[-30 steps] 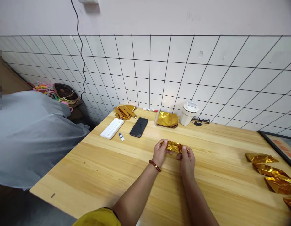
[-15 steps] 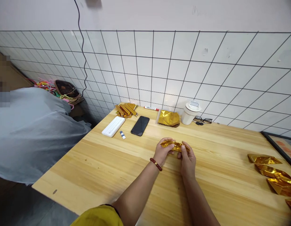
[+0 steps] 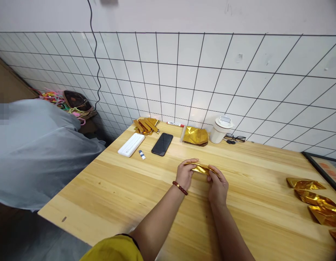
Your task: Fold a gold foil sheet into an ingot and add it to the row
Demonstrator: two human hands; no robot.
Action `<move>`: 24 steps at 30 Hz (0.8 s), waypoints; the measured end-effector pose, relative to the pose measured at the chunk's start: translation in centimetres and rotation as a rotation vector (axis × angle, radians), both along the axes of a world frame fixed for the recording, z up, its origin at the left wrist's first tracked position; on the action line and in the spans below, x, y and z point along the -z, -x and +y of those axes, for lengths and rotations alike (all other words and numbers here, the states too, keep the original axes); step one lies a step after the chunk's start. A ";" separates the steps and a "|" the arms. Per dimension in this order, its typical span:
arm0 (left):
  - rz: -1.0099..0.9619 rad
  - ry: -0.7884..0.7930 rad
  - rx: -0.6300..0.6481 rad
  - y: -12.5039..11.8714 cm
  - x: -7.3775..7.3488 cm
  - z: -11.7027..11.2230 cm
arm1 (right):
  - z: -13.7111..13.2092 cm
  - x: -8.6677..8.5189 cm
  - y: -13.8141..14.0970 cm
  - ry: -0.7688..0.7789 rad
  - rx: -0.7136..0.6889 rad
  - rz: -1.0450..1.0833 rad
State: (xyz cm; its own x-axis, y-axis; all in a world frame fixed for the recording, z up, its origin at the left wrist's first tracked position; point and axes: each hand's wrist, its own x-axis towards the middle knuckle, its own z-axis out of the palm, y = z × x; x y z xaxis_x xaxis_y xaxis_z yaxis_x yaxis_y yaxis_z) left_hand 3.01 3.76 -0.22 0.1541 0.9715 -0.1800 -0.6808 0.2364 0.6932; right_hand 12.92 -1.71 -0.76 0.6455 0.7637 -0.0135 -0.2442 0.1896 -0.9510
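Note:
A folded piece of gold foil paper (image 3: 200, 168) is held just above the wooden table (image 3: 124, 192) between both my hands. My left hand (image 3: 185, 173), with a red bead bracelet on its wrist, pinches the foil's left end. My right hand (image 3: 219, 185) is closed on the right end, fingers curled over it. Several finished gold foil shapes (image 3: 311, 199) lie in a row at the table's right edge.
A stack of gold foil sheets (image 3: 195, 136), a white cup (image 3: 220, 129), glasses (image 3: 234, 138), a red marker (image 3: 175, 124), a black phone (image 3: 162, 144), a white box (image 3: 131, 144), a small glue stick (image 3: 141, 155) and gold strips (image 3: 145, 126) line the back. A person in grey (image 3: 34, 152) bends at left.
The foil piece has been pressed flatter and narrower between my hands. The view has shifted slightly; the person at left leaned lower.

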 end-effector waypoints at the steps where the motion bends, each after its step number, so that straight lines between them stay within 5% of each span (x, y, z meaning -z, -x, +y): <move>1: -0.029 0.019 -0.004 0.1 -0.1 0.1 | 0.1 0.0 0.0 -0.007 0.002 0.010; 6: 0.028 -0.017 0.006 -0.1 -0.4 -0.2 | 0.1 -0.4 0.4 -0.024 -0.001 0.020; 14: 0.189 -0.283 0.044 -0.3 -0.3 -0.9 | 0.1 -0.2 0.1 0.011 0.009 0.035; 24: 0.031 -0.075 0.044 -0.1 -1.0 -0.4 | 0.4 -0.2 -0.3 -0.042 0.060 0.199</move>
